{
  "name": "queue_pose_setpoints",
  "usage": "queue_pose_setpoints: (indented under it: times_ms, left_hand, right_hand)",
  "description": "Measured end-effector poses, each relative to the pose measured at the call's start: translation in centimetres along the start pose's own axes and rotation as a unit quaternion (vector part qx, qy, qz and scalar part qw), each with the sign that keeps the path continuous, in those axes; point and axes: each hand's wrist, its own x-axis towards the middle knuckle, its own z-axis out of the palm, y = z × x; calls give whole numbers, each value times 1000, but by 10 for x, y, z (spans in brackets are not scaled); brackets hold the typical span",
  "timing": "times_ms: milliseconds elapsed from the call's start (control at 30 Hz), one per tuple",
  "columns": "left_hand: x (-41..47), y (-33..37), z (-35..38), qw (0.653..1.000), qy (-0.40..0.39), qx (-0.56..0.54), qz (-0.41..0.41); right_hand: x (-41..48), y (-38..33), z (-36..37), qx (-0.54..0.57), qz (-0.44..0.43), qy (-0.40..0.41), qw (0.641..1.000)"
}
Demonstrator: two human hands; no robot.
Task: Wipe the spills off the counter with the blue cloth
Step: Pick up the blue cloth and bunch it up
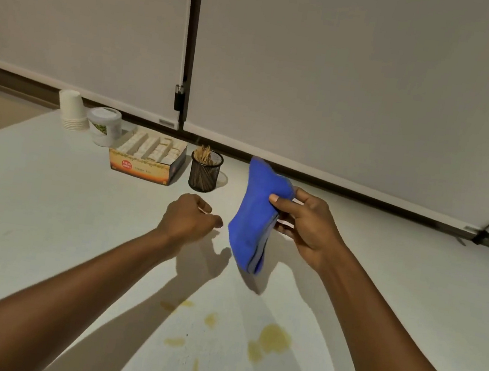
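- Nearest: yellowish spills [273, 338] scattered on the pale counter [43, 220], one big blotch and several small streaks and dabs between the two forearms; none look wiped yet
- Middle, left side: left hand [189, 220] hangs over the counter, fingers curled loosely inward, holding nothing; near the cloth but apart from it
- Middle, right side: right hand [306, 225] pinches the blue cloth [256, 215] on its right edge, thumb in front, fingers behind, clamped on the fabric
- Cloth is lifted off the counter and well behind the spills; it droops in a long fold with a doubled edge at the bottom
- Judged handling: soft, light, limp, no risk of breaking; an edge pinch lets it flop, so better bunched or flattened under the palm before pressing on the stains
- Far: mesh cup of sticks [205, 172], open tea box [148, 157], lidded tub [104, 126], stacked paper cups [73, 111] along the wall, well apart from the spills
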Motion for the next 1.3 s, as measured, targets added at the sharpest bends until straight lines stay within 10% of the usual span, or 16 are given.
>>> queue_pose_setpoints:
  times_ms: [500, 833, 1300]
  left_hand:
    - [-101, -46, -59, 937, -247, -247, -9]
    - [-148, -48, -67, 957, -127, -257, 38]
    - [-188, -54, -68, 966, -105, 37, 233]
  right_hand:
    - [-129, 0, 24, 2, 19, -1, 1000]
    - [-181, 35, 29, 102, 57, 126, 985]
    - [-237, 50, 29, -314, -13, 119, 942]
